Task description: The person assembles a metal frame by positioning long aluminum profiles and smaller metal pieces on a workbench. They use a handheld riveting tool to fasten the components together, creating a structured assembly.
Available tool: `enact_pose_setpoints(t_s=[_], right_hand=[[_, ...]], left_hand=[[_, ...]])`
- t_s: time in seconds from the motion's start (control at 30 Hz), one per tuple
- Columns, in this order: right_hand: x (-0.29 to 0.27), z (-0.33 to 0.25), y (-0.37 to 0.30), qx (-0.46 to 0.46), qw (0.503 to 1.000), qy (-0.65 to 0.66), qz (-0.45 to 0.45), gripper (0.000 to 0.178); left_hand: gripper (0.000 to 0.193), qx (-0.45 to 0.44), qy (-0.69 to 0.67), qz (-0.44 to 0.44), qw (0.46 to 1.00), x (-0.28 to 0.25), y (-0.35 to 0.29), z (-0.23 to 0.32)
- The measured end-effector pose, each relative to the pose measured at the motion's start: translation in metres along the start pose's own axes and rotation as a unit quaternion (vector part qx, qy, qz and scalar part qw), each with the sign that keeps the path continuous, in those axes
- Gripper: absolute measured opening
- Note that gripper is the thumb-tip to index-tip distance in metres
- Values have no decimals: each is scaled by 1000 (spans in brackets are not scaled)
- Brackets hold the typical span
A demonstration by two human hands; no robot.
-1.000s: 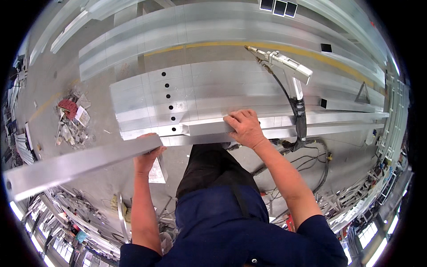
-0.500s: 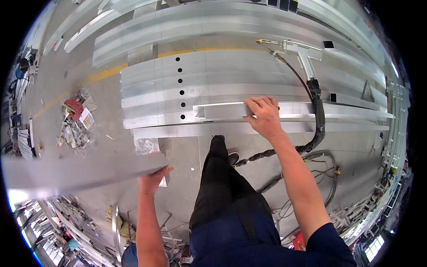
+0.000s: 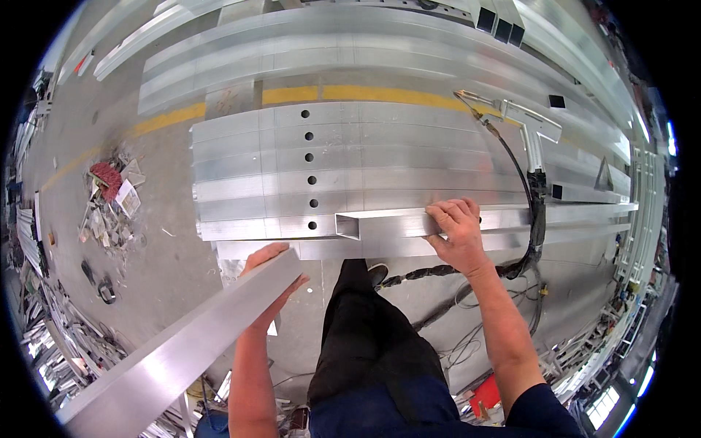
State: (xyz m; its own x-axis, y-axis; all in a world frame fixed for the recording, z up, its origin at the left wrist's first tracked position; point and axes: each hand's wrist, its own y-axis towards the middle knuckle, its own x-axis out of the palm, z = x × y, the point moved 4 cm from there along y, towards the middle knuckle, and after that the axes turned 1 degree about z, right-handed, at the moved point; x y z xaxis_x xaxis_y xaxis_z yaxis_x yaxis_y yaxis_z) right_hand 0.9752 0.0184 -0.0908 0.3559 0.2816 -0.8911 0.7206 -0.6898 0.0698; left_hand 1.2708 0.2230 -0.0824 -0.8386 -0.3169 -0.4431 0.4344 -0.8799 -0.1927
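Grey floor (image 3: 179,274) surrounds drilled bars (image 3: 252,160); atop them my right hand (image 3: 461,233) grips a tube (image 3: 394,222), seemingly steadying it; nearer than them, my left hand (image 3: 265,256) grasps a beam (image 3: 182,347).

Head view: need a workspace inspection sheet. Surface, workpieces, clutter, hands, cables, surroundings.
Surface: row of silver profiles side by side; six dark holes in line.
Workpieces: metal bar, slanting to lower left; open-ended tube along the row's near side.
Clutter: scrap heap on the floor at left, with a red bristly item.
Hands: left hand grips the bar; right hand grips the tube.
Cables: dark sleeved cable from torch-like tool.
Surroundings: yellow floor line, more long profiles beyond.
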Motion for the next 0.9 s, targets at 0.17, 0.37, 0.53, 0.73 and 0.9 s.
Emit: enact_pose_setpoints(t_s=[0.17,0.37,0.53,0.73,0.9], right_hand=[[4,5,0,27,999,28,-4,51],[1,14,-11,42,997,63,12,52],[8,19,-18,31,997,53,36,55],[13,29,-24,44,998,47,16,46],[18,28,-23,46,998,41,16,39]], left_hand=[[49,92,-3,-46,995,41,50,26],[44,235,179,-103,950,75,60,18],[48,263,56,-131,954,76,75,-48],[52,194,115,-150,963,92,65,-12],[51,164,150,-136,965,92,63,-6]])
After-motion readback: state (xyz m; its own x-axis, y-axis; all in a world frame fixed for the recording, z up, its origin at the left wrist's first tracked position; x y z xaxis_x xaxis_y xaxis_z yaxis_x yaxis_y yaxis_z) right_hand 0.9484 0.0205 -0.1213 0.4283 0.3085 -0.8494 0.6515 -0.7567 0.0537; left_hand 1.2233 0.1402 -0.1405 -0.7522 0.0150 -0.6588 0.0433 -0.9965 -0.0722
